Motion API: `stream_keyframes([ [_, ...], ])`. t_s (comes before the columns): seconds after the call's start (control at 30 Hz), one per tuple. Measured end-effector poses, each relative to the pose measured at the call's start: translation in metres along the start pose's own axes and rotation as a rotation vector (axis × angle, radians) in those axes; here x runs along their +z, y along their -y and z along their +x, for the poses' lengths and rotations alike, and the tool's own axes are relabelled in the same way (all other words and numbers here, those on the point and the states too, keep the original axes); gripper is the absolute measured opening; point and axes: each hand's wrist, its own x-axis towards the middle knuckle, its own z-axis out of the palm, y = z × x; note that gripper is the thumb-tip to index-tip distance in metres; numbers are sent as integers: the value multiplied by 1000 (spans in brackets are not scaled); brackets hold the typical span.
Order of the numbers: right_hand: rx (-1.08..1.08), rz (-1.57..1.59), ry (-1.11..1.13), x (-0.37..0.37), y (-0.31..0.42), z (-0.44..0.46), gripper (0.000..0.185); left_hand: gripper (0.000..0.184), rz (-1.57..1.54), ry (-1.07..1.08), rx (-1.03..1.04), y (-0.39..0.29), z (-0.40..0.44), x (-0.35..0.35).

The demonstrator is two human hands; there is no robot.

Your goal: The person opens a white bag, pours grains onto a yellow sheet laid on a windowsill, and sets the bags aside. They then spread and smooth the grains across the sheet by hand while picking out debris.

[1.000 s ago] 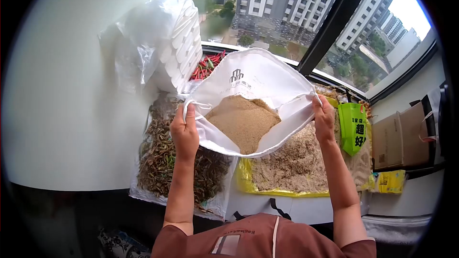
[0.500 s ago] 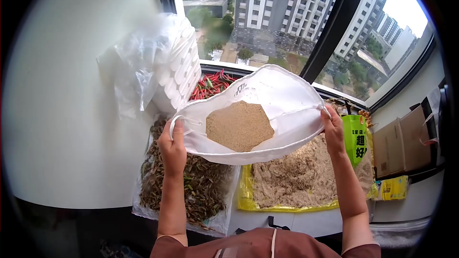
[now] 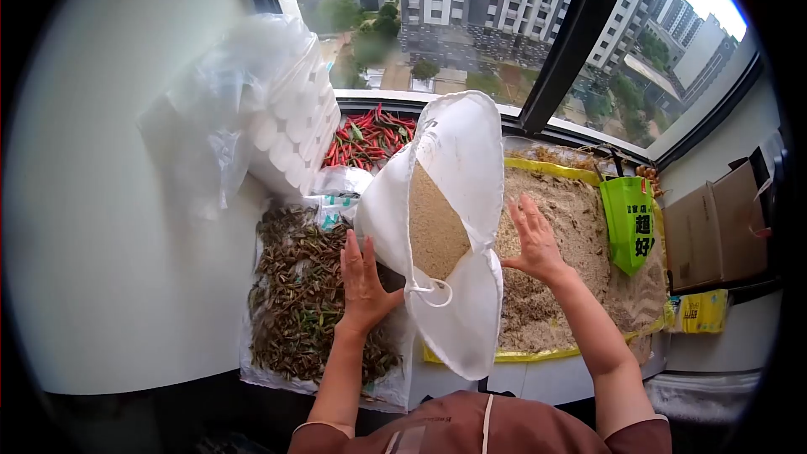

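Note:
A white cloth sack point(image 3: 461, 143) stands in the middle with its mouth open, turned lengthwise to me, and tan grainy powder point(image 3: 435, 223) shows inside. To its left is my left hand point(image 3: 363, 286), fingers spread, near the sack's side and over a heap of dried brownish pods point(image 3: 294, 286). My right hand point(image 3: 535, 244) is on the other side, fingers apart, its thumb close to the sack's edge. Beneath that hand lies a layer of coarse tan meal point(image 3: 572, 210) on a yellow sheet point(image 3: 538, 356). Neither hand grips the sack.
Red chillies point(image 3: 370, 136) lie by the window. A plastic-wrapped stack of white rolls point(image 3: 290, 122) leans at the left wall. On the right are a green bag point(image 3: 629, 223), a cardboard box point(image 3: 714, 231) and a yellow packet point(image 3: 702, 312).
Both hands have let go of the sack's rim and opened. The sack has turned from spread sideways to lengthwise, its mouth now narrower. The view has shifted slightly.

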Motion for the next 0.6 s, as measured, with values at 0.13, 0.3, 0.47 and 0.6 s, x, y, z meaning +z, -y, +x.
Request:
stream_keyframes([
  [0.13, -164, 141, -112, 61, 10, 57, 94, 122, -24, -70, 78, 11, 31, 32],
  [0.3, -232, 636, -40, 67, 36, 84, 53, 43, -153, -93, 148, 26, 59, 44],
  [0.47, -108, 1252, -50, 84, 16, 86, 40, 30, -1476, 67, -425, 69, 63, 65],
  [0.6, 276, 1722, -155, 68, -1, 128, 28, 26, -1248, -286, -373, 46, 102, 51],
])
